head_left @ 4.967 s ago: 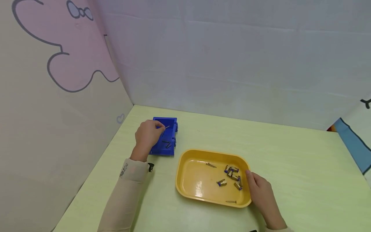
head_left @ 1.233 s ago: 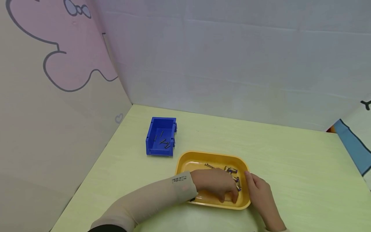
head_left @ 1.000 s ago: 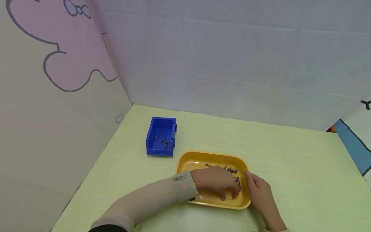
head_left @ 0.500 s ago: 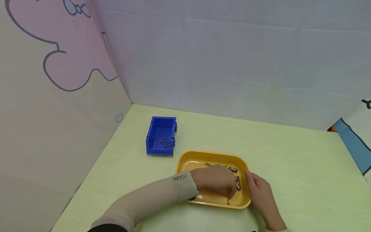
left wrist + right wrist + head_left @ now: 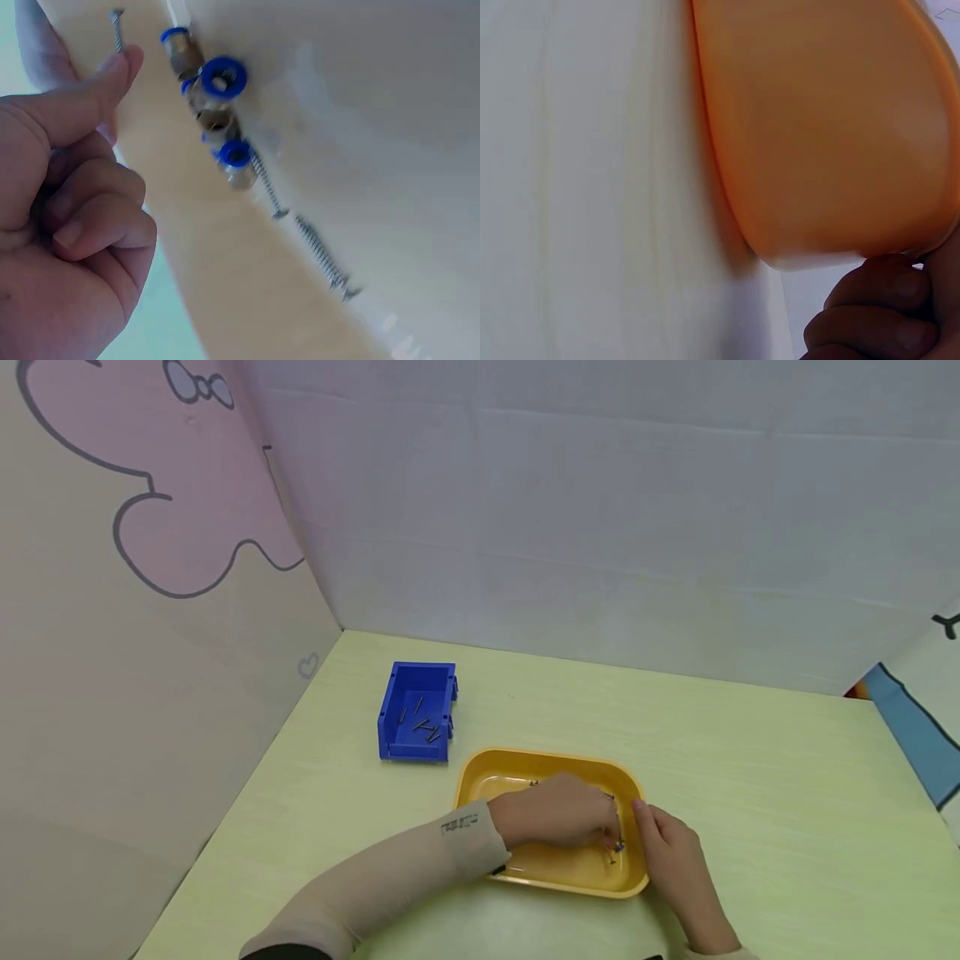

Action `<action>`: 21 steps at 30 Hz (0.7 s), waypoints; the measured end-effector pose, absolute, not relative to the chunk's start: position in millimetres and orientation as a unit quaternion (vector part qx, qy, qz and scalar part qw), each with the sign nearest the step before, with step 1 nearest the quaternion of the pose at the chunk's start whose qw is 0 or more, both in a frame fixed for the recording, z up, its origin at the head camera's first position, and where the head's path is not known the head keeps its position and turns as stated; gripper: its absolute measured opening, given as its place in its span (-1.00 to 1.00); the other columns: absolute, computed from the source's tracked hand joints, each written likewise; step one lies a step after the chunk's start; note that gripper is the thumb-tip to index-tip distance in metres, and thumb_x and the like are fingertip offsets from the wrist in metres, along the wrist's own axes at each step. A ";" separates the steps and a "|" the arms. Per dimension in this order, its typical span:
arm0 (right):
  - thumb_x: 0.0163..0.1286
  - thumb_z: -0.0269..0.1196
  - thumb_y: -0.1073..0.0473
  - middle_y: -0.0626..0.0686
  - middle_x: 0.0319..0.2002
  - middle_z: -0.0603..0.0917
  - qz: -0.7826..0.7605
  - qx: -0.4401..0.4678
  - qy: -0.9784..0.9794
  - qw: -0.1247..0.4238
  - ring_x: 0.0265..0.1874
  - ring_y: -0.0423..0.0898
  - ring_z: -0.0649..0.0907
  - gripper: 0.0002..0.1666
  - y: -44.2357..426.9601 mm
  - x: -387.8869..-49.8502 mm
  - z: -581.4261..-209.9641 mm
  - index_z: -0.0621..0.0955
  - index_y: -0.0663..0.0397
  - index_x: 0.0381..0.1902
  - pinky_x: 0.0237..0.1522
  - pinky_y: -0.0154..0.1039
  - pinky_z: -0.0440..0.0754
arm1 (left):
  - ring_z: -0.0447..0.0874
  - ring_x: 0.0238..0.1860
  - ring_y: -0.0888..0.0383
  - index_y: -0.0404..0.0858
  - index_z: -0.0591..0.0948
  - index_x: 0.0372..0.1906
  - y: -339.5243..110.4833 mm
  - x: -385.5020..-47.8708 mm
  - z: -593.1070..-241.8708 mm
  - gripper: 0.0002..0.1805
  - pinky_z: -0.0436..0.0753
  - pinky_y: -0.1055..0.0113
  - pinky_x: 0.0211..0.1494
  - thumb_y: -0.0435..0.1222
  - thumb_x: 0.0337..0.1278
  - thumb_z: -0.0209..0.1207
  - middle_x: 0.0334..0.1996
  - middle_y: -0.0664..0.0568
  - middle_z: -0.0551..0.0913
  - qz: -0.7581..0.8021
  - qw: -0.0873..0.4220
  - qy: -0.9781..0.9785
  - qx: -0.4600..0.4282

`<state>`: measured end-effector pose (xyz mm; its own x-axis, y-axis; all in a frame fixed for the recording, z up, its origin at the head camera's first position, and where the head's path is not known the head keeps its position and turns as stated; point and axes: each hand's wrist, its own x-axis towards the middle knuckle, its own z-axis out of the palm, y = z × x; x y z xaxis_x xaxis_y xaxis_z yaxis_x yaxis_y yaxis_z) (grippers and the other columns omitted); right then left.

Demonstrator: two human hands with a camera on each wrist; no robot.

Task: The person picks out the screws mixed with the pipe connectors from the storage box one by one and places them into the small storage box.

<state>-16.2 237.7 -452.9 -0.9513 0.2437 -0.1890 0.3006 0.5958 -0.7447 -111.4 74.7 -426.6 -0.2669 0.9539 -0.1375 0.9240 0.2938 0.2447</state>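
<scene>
My left hand [image 5: 558, 814] reaches over the yellow tray [image 5: 543, 872]. Between thumb and index finger it pinches a screw [image 5: 117, 30], whose head sticks out past the fingertips; the other fingers are curled in. Beside that hand, brass push-in fittings with blue collars [image 5: 217, 112] lie in the tray, with several loose screws [image 5: 322, 251] alongside. In the head view the hand hides most of these. My right hand [image 5: 675, 852] holds the tray's right end, thumb on the rim, and the right wrist view shows curled fingers [image 5: 881, 307] under the rim.
A blue bin [image 5: 417, 752] with several screws [image 5: 423, 725] in it stands behind and left of the tray on the pale green table [image 5: 750, 760]. Fabric walls rise along the table's left and back edges.
Five seconds ago my left hand was at the blue bin with a screw; more screws lie there now. It moved into the tray, picked up a screw, then shifted slightly back. The right hand stayed.
</scene>
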 end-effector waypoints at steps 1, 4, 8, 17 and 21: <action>0.62 -0.15 -0.20 -0.02 -0.62 0.32 -0.423 0.151 0.893 0.032 -0.64 -0.16 0.36 -0.35 237.7 -16.0 -452.7 0.51 0.18 -0.44 -0.58 -0.31 0.33 | 0.44 -0.38 0.50 0.20 0.73 -0.27 74.0 -111.6 -425.0 -0.87 0.45 0.59 -0.31 -0.10 0.37 0.20 -0.34 0.48 0.57 0.059 0.116 0.800 0.586; 0.63 -0.15 -0.19 -0.02 -0.63 0.32 -0.427 0.148 0.892 0.031 -0.65 -0.16 0.36 -0.36 237.5 -15.2 -452.0 0.51 0.19 -0.44 -0.59 -0.31 0.33 | 0.41 -0.44 0.46 0.20 0.70 -0.30 71.6 -113.2 -418.6 -0.85 0.40 0.55 -0.43 -0.09 0.41 0.16 -0.38 0.44 0.52 0.058 0.083 0.820 0.563; 0.63 -0.16 -0.18 -0.02 -0.63 0.34 -0.425 0.147 0.892 0.031 -0.66 -0.16 0.36 -0.36 237.3 -15.0 -452.0 0.49 0.18 -0.46 -0.61 -0.32 0.34 | 0.45 -0.42 0.45 0.22 0.74 -0.22 67.6 -116.6 -406.7 -0.81 0.39 0.51 -0.47 -0.06 0.44 0.11 -0.34 0.43 0.58 0.071 0.068 0.846 0.524; 0.62 -0.17 -0.22 0.00 -0.60 0.38 -0.426 0.162 0.889 0.041 -0.60 -0.13 0.41 -0.32 237.4 -16.7 -452.6 0.60 0.24 -0.24 -0.57 -0.29 0.38 | 0.48 -0.41 0.47 0.14 0.77 -0.16 49.4 -128.4 -383.5 -0.81 0.41 0.57 -0.45 -0.03 0.38 0.15 -0.30 0.37 0.63 0.142 0.030 0.878 0.456; 0.62 -0.16 -0.22 0.00 -0.59 0.39 -0.426 0.167 0.888 0.046 -0.59 -0.12 0.43 -0.32 237.7 -17.2 -452.7 0.62 0.24 -0.16 -0.55 -0.28 0.40 | 0.51 -0.39 0.43 0.14 0.77 -0.15 38.3 -137.5 -373.7 -0.81 0.43 0.53 -0.41 -0.03 0.39 0.15 -0.27 0.35 0.65 0.179 0.036 0.891 0.414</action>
